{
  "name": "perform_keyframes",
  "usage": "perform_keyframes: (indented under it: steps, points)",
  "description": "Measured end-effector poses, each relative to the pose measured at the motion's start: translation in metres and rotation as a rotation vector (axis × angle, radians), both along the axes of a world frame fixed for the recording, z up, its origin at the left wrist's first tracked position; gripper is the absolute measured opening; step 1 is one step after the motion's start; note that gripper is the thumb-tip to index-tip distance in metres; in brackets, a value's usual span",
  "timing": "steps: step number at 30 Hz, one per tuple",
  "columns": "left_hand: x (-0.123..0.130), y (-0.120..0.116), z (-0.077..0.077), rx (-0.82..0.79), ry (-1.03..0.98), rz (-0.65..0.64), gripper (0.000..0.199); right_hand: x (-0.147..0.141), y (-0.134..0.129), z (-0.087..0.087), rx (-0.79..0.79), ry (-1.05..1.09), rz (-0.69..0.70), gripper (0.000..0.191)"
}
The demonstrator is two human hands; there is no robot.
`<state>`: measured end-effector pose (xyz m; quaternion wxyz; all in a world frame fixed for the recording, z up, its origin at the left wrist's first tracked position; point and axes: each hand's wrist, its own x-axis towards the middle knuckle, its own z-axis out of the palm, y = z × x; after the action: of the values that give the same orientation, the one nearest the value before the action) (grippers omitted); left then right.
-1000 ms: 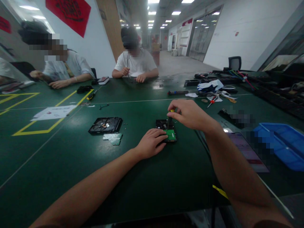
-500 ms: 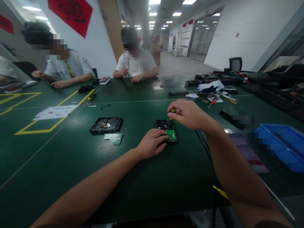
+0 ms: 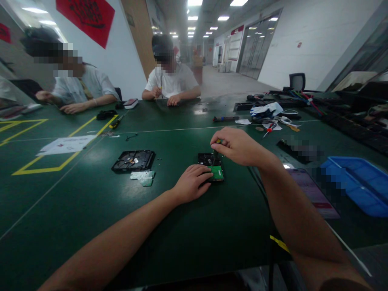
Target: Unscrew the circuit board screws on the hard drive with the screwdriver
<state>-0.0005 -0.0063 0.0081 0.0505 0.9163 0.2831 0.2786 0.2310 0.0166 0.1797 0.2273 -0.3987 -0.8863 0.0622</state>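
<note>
A black hard drive [image 3: 200,158] with a green circuit board [image 3: 217,173] lies flat on the table in front of me. My left hand [image 3: 192,182] holds the drive at its left side, fingers over the board's edge and thumb at the near side. Above the drive, my right hand [image 3: 238,146] pinches the yellow-and-black handle of a screwdriver [image 3: 218,142]. The screwdriver stands nearly upright, its tip down near the board's far edge; exact contact is too small to tell. A second hard drive [image 3: 133,161] lies to the left, with a detached circuit board [image 3: 143,177] below it.
On the right are a blue tray [image 3: 357,186], a tablet-like screen [image 3: 315,192] and a red screwdriver [image 3: 269,129]. White gloves [image 3: 266,110] lie farther back. A paper sheet [image 3: 65,144] and another screwdriver [image 3: 115,122] lie left. Two people sit across the table [image 3: 169,242].
The view has shifted slightly, so things appear a little farther left. Both hands keep their places on the hard drive and screwdriver; the right fingers have turned slightly around the handle.
</note>
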Motion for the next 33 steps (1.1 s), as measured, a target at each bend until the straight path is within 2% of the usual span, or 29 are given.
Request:
perform_keyframes:
  steps: [6,12,18,24,33]
  points:
    - [0.0,-0.0001,0.0001,-0.004,-0.011,-0.001,0.038,0.0002,0.0008,0.0018,-0.015,0.002,0.025,0.018]
    - [-0.0007,-0.0003,0.0002,-0.001,0.002,0.005,0.037,0.0008,0.0019,-0.0023,0.027,0.004,-0.041,0.015]
    - [-0.0003,-0.0006,0.0014,-0.002,0.002,0.0,0.037,-0.0011,0.0008,0.0011,0.03,-0.023,0.023,0.014]
    - [-0.0001,-0.0009,0.0013,-0.007,0.013,0.006,0.037,-0.0002,0.0005,0.0,0.031,-0.003,-0.006,0.024]
    - [-0.0001,0.0,-0.0002,0.014,-0.001,-0.002,0.035,0.0021,0.0034,-0.003,0.032,-0.034,0.0,0.016]
